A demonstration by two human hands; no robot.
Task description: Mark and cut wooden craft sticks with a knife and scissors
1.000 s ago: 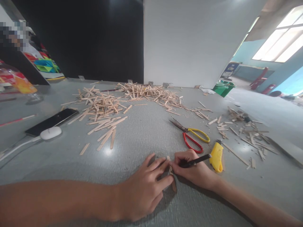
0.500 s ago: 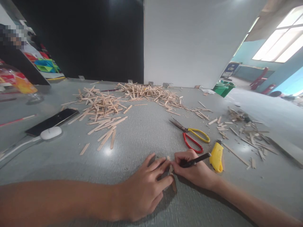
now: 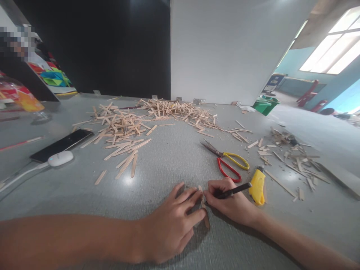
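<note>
A wooden craft stick (image 3: pixel 206 219) lies on the grey table, its length running away from me. The fingertips of my left hand (image 3: pixel 174 223) hold it down from the left side. A black pen (image 3: pixel 233 191) is gripped in my right hand (image 3: pixel 232 202), with the tip end close to the stick's right edge; whether the tip touches the wood I cannot tell. Beyond my right hand lie scissors (image 3: pixel 222 154) with one yellow and one red handle. A yellow utility knife (image 3: pixel 257 186) rests just right of the pen.
Heaped craft sticks (image 3: pixel 120 125) spread across the table's back left and middle. Cut scraps (image 3: pixel 303 161) scatter at the right. On the left are a phone (image 3: pixel 63 144), a white cabled device (image 3: pixel 60 158) and a bottle (image 3: pixel 26 99). Black and white panels (image 3: pixel 219 48) stand behind.
My right hand and the pen have shifted very slightly right. A dark green patch beside the stick's near end no longer shows. My left hand keeps its place.
</note>
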